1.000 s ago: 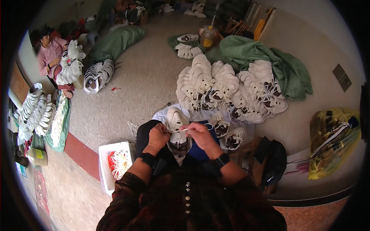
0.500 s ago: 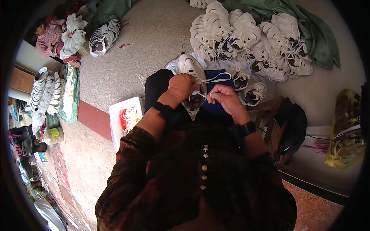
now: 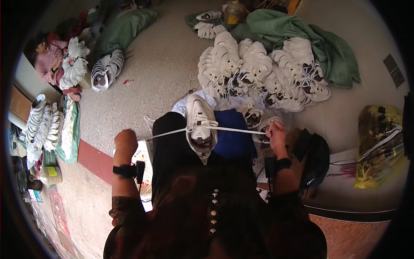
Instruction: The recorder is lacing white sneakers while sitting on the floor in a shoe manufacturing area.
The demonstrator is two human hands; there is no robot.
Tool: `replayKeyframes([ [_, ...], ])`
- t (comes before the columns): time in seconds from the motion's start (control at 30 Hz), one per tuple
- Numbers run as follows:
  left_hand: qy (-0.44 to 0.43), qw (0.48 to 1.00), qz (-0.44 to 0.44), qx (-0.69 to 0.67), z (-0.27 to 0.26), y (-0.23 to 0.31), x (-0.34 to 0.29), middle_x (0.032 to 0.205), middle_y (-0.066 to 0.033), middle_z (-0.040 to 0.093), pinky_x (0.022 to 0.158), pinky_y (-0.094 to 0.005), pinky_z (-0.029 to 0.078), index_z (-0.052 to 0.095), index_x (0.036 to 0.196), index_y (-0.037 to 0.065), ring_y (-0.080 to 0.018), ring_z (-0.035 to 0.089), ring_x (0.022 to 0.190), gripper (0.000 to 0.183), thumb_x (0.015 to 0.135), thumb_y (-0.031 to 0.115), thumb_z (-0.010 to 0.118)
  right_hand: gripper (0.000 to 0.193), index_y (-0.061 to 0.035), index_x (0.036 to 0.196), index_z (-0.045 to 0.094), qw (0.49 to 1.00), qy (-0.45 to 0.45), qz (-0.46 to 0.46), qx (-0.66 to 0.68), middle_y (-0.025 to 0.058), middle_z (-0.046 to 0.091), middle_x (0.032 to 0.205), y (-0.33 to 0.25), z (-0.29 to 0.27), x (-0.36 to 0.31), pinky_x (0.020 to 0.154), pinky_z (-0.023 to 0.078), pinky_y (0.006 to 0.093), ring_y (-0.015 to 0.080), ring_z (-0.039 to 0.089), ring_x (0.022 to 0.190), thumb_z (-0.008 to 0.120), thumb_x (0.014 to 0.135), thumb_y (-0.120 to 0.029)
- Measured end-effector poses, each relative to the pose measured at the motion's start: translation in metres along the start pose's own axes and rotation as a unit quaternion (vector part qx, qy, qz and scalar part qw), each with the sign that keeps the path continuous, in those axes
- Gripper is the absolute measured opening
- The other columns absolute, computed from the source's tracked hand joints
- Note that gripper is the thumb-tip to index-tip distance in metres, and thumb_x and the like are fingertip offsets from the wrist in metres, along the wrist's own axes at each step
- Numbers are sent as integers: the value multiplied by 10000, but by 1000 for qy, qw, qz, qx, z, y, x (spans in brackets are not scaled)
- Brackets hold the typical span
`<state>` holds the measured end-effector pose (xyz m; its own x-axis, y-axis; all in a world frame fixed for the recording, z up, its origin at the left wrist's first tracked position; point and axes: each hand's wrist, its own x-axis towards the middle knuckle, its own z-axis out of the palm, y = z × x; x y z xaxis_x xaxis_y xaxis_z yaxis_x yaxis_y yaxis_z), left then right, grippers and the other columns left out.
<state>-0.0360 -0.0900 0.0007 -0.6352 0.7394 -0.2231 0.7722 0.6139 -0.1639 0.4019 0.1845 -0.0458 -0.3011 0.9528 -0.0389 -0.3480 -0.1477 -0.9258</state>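
shoe workshop | piled white shoes (image 3: 256, 64) | green sack (image 3: 302, 28) | seated co-worker (image 3: 55, 52)

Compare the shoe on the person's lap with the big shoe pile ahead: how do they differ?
The lap shoe is single; the shoe pile has many packed together. The lap shoe's lace runs straight out to the left hand and right hand, while laces in the shoe pile look loose. Both show whitish shoes with pale laces.

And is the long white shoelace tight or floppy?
Tight: the shoelace runs straight from the white sneaker toward the left hand and right hand.
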Motion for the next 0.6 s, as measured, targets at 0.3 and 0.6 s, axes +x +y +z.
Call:
replayKeyframes([
  [0.3,203,903,202,-320,1,76,12,768,-121,623,652,-362,483,598,823,46,-293,605,730,190,649,84,664,256,3,868,522,804,-208,-217,-513,164,586,820,34,130,2,679,443,360,311,578,788,662,679,-100],
  [0.6,67,884,189,-423,3,151,23,747,-217,603,654,-413,463,570,812,-27,-367,593,738,305,781,276,593,77,35,714,568,861,-139,-193,-449,127,573,597,84,164,-1,524,432,326,216,571,547,597,701,-34],
])
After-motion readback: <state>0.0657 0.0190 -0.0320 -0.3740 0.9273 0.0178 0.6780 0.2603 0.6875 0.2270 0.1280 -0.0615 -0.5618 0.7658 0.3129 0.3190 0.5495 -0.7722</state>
